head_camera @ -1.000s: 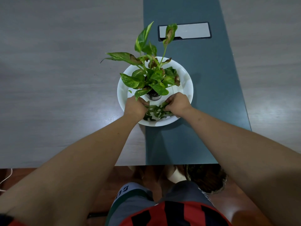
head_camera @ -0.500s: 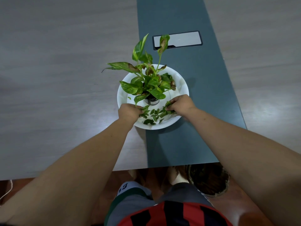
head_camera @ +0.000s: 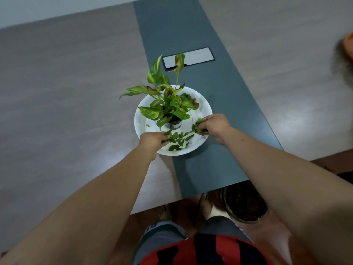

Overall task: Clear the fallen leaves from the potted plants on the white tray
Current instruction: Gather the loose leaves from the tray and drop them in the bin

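Right hand fingers grip leaves; left hand fingers on loose leaves

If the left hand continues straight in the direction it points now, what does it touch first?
Probably the loose leaves lying on the white tray, just past the left hand; depth is uncertain.

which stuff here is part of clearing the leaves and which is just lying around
Part of the job:
fallen leaves
white tray
potted plant
left hand
right hand

Just lying about:
grey panel
basket
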Motion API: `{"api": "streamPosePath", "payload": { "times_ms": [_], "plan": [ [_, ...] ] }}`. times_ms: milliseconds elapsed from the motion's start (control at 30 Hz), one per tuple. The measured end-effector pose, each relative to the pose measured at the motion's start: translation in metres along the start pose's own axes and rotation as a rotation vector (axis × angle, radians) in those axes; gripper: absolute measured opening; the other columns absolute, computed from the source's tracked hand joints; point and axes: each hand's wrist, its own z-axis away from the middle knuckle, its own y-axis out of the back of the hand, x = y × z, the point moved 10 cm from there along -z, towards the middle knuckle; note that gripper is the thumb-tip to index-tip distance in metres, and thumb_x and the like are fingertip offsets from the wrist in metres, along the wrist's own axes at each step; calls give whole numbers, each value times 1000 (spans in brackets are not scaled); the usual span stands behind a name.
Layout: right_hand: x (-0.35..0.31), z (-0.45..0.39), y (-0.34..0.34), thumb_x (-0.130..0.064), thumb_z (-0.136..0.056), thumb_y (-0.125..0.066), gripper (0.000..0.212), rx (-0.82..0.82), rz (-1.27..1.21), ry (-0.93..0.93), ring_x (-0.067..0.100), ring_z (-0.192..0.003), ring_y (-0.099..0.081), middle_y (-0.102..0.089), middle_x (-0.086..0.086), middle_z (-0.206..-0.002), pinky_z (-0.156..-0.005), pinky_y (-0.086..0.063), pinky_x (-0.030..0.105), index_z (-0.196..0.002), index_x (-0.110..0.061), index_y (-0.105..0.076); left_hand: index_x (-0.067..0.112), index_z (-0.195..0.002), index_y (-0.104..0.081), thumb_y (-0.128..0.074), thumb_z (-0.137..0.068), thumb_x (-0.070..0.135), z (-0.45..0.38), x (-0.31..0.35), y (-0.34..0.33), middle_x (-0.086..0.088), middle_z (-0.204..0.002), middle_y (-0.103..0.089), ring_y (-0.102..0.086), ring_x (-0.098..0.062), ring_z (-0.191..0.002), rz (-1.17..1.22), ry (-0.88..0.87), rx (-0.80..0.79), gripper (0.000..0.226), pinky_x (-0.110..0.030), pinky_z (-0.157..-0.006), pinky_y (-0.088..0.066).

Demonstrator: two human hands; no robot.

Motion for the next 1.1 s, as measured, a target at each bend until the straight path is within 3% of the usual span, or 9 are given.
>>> {"api": "streamPosePath", "payload": {
  "times_ms": [167, 300, 400, 500, 567, 733, 900, 1000, 1100],
  "plan": [
    [8, 27, 36, 13, -66, -79, 22, 127, -176, 13, 31, -73, -71, -71, 19, -83, -71, -63, 39, -73, -4, -67, -13, -112, -60, -64, -84, -13, 13, 1, -45, -14, -105, -70, -67, -26, -95, -89, 25, -169, 28, -25, -82, -57],
    [24, 51, 70, 18, -71, -71, 23, 232, -352, 30, 28, -67, -64, -64, 16, -74, -68, -61, 36, -67, -3, -62, 4, -87, -68, -62, -87, -6, 19, -9, -92, 5, -66, -74, -67, -16, -83, -189, 56, -323, 11, -32, -101, -43],
    [46, 74, 100, 19, -76, -67, 26, 319, -502, 14, 21, -59, -64, -64, 12, -70, -56, -60, 28, -69, -4, -58, -6, -101, -67, -61, -87, -11, 26, -22, -128, -6, -82, -69, -66, -19, -82, -230, 53, -412, 16, -19, -75, -58],
    [80, 95, 137, 20, -74, -69, 26, 427, -631, -6, 25, -66, -65, -64, 13, -73, -64, -61, 32, -72, -4, -58, -4, -83, -65, -60, -85, -16, 38, -41, -164, -8, -71, -70, -64, -17, -74, -300, 35, -484, 13, -14, -54, -57],
    [111, 109, 166, 21, -72, -69, 26, 523, -726, -19, 28, -70, -66, -62, 15, -78, -62, -62, 36, -75, -1, -56, -8, -90, -66, -60, -85, -15, 51, -60, -191, -3, -60, -72, -64, -16, -73, -378, 50, -549, 11, -14, -55, -57],
    [180, 140, 221, 20, -75, -67, 27, 630, -846, -65, 25, -74, -67, -64, 18, -89, -51, -60, 26, -98, 8, -61, -15, -117, -59, -58, -87, -14, 84, -107, -261, -10, -83, -64, -63, -15, -74, -520, 70, -657, 30, -24, -87, -50],
    [253, 168, 269, 19, -78, -65, 18, 739, -946, -126, 21, -73, -64, -61, 11, -83, -55, -61, 24, -78, 2, -59, -13, -117, -61, -61, -86, -13, 120, -167, -325, -18, -103, -67, -65, -19, -78, -647, 70, -708, 32, -15, -57, -57],
    [293, 175, 294, 18, -77, -67, 20, 773, -974, -182, 23, -75, -65, -63, 15, -87, -58, -62, 26, -75, 0, -60, -8, -112, -66, -65, -84, -11, 133, -204, -359, -17, -100, -68, -67, -19, -78, -709, 68, -709, 28, -21, -67, -58],
    [340, 167, 315, 16, -76, -69, 21, 781, -990, -259, 24, -75, -65, -63, 13, -84, -75, -61, 36, -76, -2, -59, 0, -97, -72, -71, -80, -7, 130, -252, -385, -16, -101, -72, -71, -22, -79, -784, 90, -701, 18, -31, -80, -59]
  ]
}}
